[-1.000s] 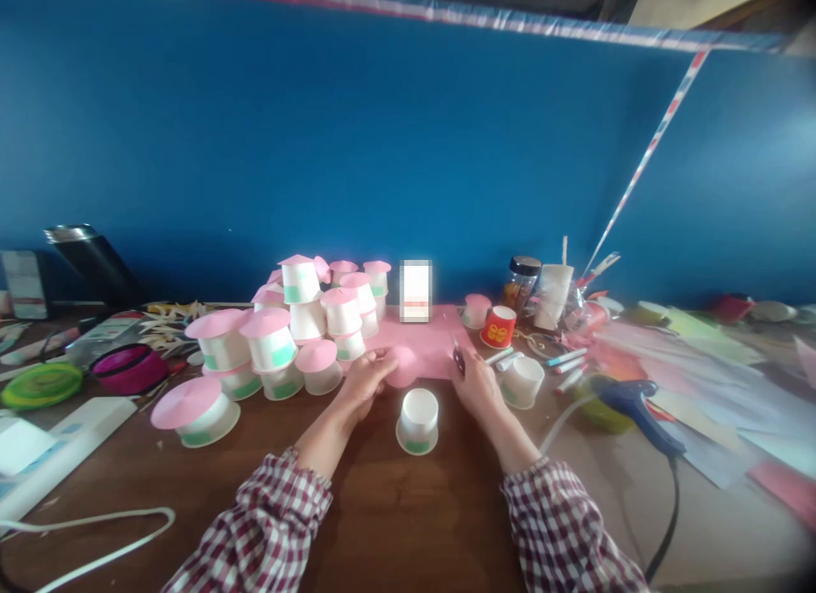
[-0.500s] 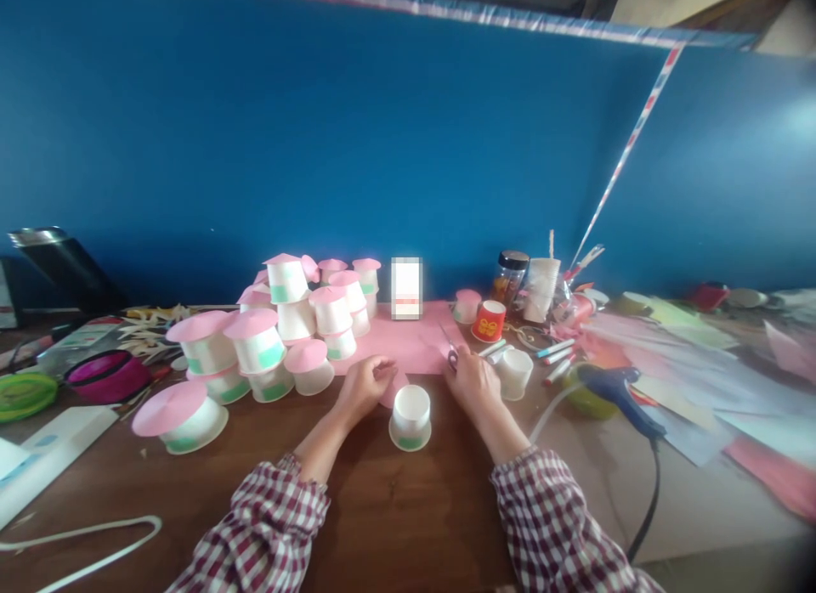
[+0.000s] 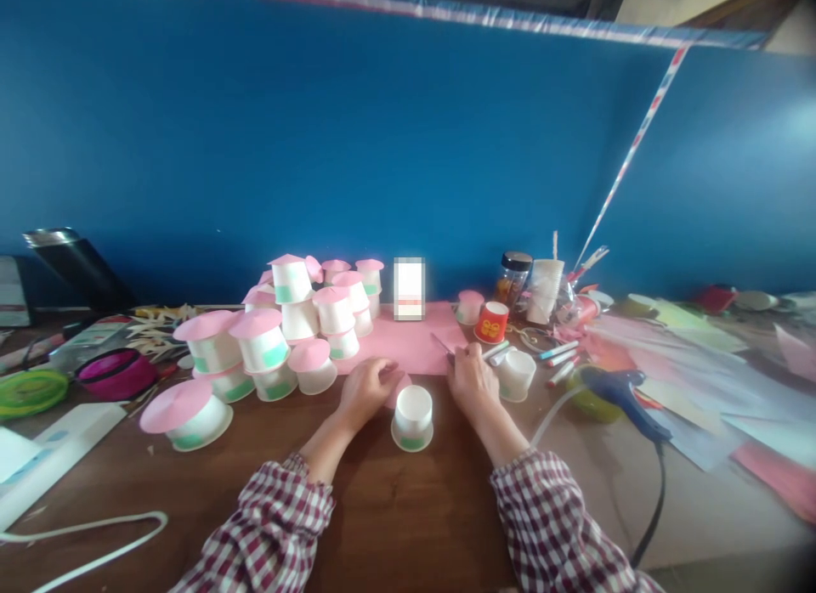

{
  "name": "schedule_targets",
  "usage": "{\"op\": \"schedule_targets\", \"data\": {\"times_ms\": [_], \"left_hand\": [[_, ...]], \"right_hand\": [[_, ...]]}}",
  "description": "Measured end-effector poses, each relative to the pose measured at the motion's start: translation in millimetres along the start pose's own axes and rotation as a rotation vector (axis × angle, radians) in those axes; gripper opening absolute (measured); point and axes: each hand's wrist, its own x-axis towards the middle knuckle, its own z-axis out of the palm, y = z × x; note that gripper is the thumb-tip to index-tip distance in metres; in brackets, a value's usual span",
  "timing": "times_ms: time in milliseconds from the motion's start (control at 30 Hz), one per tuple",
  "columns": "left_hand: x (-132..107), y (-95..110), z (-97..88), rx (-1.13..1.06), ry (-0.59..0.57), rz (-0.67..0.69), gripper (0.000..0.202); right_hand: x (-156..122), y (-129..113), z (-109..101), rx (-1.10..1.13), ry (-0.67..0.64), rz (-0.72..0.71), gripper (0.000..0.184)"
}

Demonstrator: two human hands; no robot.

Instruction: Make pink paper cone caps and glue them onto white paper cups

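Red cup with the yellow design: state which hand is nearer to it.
Right. The right hand is just in front of the red cup, slightly to its left; the left hand is much farther left.

Brown table, pink sheet, white cups, magenta container, markers, blurred sheets at right, apparently paper

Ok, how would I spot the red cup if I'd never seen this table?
Find the big blue wall, then the pink sheet lying on the table in front of it. By the sheet's right edge, beyond the right hand, stands the red cup. Its yellow pattern and red sides set it apart from the white cups around it.
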Motion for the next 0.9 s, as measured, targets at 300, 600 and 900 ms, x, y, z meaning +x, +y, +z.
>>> {"op": "schedule_targets", "data": {"times_ms": [300, 600, 900], "left_hand": [[-0.4, 7.6, -3.3, -0.034, -0.082, 0.061, 0.032], [-0.9, 9.2, -3.4, -0.010, -0.090, 0.071, 0.028], [-1.4, 10.0, -4.2, 0.003, -0.107, 0.087, 0.022]], "right_hand": [[-3.0, 0.2, 2.1, -0.014, 0.016, -0.048, 0.029], [-4.2, -2.2, -2.2, 0.002, -0.015, -0.030, 0.029], [-3.6, 0.3, 2.1, -0.027, -0.008, -0.042, 0.032]]}}
